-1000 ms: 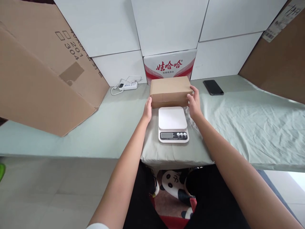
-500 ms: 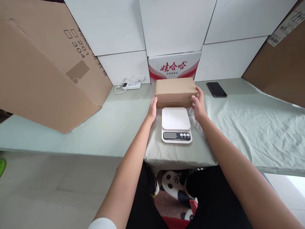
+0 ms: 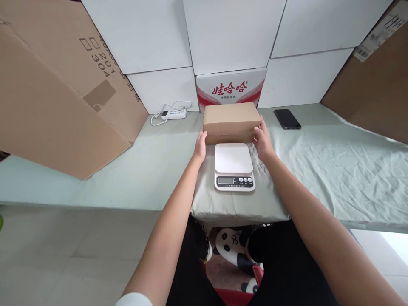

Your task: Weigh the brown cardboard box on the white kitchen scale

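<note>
A closed brown cardboard box (image 3: pixel 231 123) is gripped from both ends, just behind the kitchen scale. My left hand (image 3: pixel 200 145) presses against its left end, thumb at the front corner. On the right end, my right hand (image 3: pixel 263 140) has its thumb on the front face and its fingers around the side. The white digital kitchen scale (image 3: pixel 233 158) lies between my forearms, its display blank and its platform bare. Crumpled clear plastic (image 3: pixel 262 165) lies by the scale's right edge, partly hidden by my right hand.
A black phone (image 3: pixel 287 119) lies at the back right, and a white device with a cable (image 3: pixel 174 114) at the back left. A printed carton (image 3: pixel 230 88) stands behind the box. Large cardboard panels (image 3: pixel 63 93) flank the cloth-covered table (image 3: pixel 159 170).
The view has shifted slightly, so everything sits a little further left. Both hands keep their hold on the box, whose place against the scale looks nearly the same.
</note>
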Tool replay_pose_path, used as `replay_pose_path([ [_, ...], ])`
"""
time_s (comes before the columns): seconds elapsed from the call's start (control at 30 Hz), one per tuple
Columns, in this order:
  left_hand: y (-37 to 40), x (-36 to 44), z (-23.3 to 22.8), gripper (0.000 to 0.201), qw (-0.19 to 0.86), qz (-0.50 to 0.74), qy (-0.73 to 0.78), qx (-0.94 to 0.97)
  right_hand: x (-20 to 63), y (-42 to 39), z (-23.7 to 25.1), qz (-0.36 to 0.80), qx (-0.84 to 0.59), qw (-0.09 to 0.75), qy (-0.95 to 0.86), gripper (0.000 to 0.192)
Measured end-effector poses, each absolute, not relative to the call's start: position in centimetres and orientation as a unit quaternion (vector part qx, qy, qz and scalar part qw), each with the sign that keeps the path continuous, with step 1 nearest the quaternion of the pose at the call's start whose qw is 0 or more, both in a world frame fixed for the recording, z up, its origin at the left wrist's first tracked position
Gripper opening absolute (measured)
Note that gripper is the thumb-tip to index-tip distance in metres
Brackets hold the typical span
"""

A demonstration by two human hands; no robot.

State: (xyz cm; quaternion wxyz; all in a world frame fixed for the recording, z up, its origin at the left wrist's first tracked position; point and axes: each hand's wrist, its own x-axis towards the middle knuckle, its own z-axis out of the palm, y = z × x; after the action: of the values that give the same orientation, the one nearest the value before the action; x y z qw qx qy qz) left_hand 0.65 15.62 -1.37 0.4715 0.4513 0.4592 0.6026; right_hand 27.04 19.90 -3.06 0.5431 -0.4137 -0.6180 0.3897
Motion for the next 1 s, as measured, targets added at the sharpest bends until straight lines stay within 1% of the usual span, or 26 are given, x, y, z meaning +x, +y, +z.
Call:
replay_pose_path([
  [0.07, 15.0, 0.5, -0.5, 0.06, 0.455, 0.616, 0.435, 0.473, 27.0, 19.4, -2.0, 0.409, -0.416, 0.566, -0.583, 0.092],
  [0.17, 13.4, 0.5, 0.7, 0.06, 0.429, 0.622, 0.416, 0.506, 27.2, 17.8, -0.4, 0.39, -0.391, 0.576, -0.603, 0.104],
  [0.3, 9.5, 0.9, 1.8, 0.06, 0.418, 0.6, 0.424, 0.534, 28.2, 14.2, 0.4, 0.373, -0.374, 0.571, -0.629, 0.108],
  [0.43, 4.9, 0.9, 3.2, 0.064, 0.439, 0.546, 0.428, 0.571, 29.3, 9.9, 0.6, 0.355, -0.382, 0.573, -0.632, 0.094],
  [0.63, 1.5, 0.9, 4.7, 0.058, 0.455, 0.523, 0.454, 0.56, 29.9, 5.1, 1.0, 0.349, -0.412, 0.575, -0.614, 0.077],
  [0.73, 1.4, 1.0, 4.7, 0.055, 0.463, 0.507, 0.475, 0.55, 29.7, 4.1, 1.2, 0.363, -0.421, 0.569, -0.606, 0.074],
  [0.83, 1.3, 0.9, 4.7, 0.053, 0.456, 0.501, 0.491, 0.548, 29.4, 3.9, 1.4, 0.374, -0.429, 0.566, -0.597, 0.074],
  [1.0, 1.0, 0.2, 4.4, 0.059, 0.43, 0.479, 0.54, 0.542, 29.0, 3.9, 1.2, 0.37, -0.43, 0.575, -0.589, 0.071],
])
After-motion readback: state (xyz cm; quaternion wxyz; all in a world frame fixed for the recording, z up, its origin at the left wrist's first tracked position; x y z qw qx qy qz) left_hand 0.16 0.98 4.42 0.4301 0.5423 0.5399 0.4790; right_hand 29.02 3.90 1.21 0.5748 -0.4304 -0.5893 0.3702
